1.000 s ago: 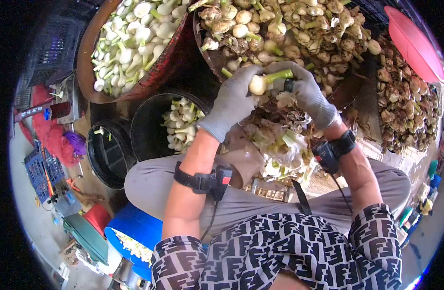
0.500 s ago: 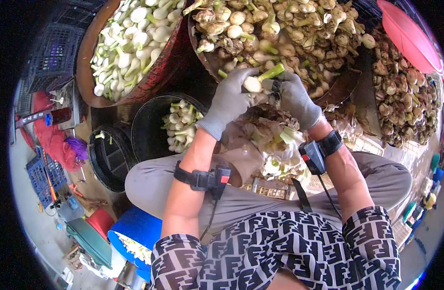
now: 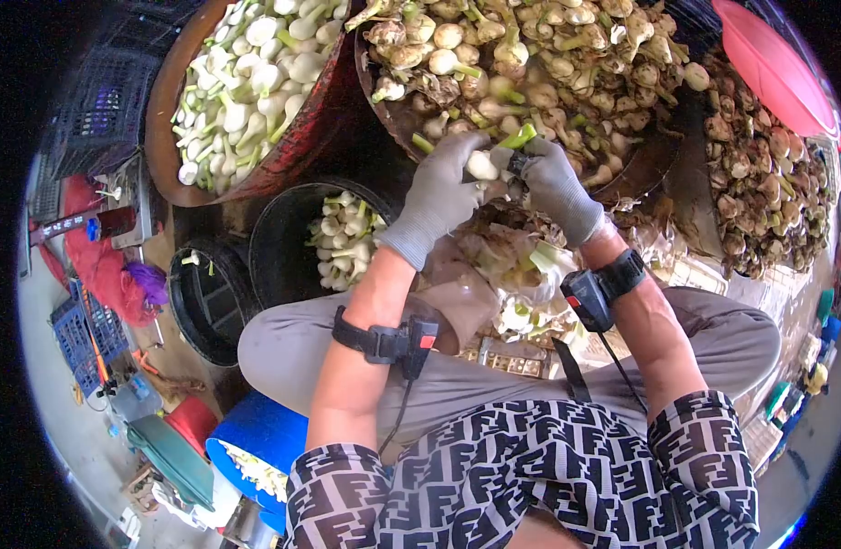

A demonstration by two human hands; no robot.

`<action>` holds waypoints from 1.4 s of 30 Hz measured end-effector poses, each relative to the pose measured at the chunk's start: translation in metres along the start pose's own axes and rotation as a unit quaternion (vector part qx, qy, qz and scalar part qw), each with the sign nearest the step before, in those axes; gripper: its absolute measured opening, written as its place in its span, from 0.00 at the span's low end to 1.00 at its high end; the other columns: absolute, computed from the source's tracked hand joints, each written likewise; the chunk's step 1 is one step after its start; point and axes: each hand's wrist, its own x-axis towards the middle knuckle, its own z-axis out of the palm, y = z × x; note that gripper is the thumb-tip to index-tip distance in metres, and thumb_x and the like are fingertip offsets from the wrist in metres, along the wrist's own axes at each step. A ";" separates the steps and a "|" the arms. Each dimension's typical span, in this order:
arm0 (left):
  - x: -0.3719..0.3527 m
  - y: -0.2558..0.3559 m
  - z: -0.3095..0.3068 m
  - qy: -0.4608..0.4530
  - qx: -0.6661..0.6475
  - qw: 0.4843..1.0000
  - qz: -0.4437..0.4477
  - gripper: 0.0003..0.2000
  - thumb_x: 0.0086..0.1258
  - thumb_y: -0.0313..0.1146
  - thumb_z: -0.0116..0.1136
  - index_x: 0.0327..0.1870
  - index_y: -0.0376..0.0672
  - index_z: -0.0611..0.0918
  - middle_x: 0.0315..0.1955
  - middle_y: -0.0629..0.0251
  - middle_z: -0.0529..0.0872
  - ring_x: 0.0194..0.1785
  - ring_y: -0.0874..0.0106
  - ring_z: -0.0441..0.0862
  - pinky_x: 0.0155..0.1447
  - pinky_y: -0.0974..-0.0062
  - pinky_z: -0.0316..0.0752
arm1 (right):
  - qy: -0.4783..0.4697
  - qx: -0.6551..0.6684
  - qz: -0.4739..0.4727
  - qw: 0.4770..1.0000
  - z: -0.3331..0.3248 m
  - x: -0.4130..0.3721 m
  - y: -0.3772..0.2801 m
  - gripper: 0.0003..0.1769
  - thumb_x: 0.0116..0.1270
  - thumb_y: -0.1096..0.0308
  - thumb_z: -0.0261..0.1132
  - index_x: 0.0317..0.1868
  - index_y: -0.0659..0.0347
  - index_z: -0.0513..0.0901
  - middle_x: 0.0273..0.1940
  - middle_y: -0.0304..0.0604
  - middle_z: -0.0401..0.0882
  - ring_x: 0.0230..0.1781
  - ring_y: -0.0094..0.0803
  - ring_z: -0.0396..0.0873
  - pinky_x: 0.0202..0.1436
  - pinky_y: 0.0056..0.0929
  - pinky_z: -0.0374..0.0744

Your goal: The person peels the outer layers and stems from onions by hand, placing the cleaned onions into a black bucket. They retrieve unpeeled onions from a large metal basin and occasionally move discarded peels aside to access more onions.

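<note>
Closer together than a second ago, the gloved left hand (image 3: 437,192) and right hand (image 3: 559,190) now have a pale bulb (image 3: 481,166) between them, and its green stem (image 3: 518,136) no longer stretches across the right palm but tips up by the right fingertips. Thumb and fingers of the left hand are bent inward, pinching the bulb; the right hand is curled around a small dark object (image 3: 518,163), perhaps a blade, though the fingers hide most of it. Whether the stem is still joined to the bulb I cannot tell. Just beyond the hands stands a wide tub (image 3: 384,110) heaped with brownish, unpeeled bulbs (image 3: 567,69). Loose peelings (image 3: 539,274) lie below the hands, between the knees. To the left, a black bucket (image 3: 276,247) and a large red-sided tub (image 3: 324,119) hold clean white bulbs (image 3: 246,101).
</note>
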 end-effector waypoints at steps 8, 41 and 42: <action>0.001 0.004 -0.016 -0.093 -0.309 0.932 -0.167 0.20 0.64 0.42 0.56 0.52 0.39 0.75 0.38 0.68 0.81 0.36 0.80 0.78 0.35 0.82 0.75 | -0.054 0.131 -0.021 0.990 -0.006 -0.005 -0.004 0.09 0.61 0.70 0.62 0.40 0.66 0.79 0.31 0.35 0.79 0.26 0.18 0.74 0.28 0.17 0.73; 0.007 -0.004 -0.028 0.039 -0.348 0.921 -0.170 0.10 0.59 0.32 0.62 0.37 0.35 0.81 0.36 0.63 0.84 0.40 0.77 0.79 0.44 0.78 0.74 | 0.013 -0.223 -0.302 0.927 -0.030 -0.019 0.008 0.08 0.54 0.76 0.63 0.36 0.65 0.79 0.29 0.39 0.79 0.29 0.26 0.76 0.34 0.22 0.75; 0.008 0.003 -0.045 0.036 -0.427 0.892 -0.144 0.14 0.61 0.37 0.62 0.40 0.34 0.80 0.38 0.62 0.84 0.44 0.77 0.78 0.48 0.78 0.73 | 0.040 -0.261 -0.336 0.904 -0.038 -0.018 0.013 0.09 0.51 0.76 0.65 0.36 0.64 0.80 0.28 0.42 0.81 0.29 0.29 0.79 0.35 0.25 0.77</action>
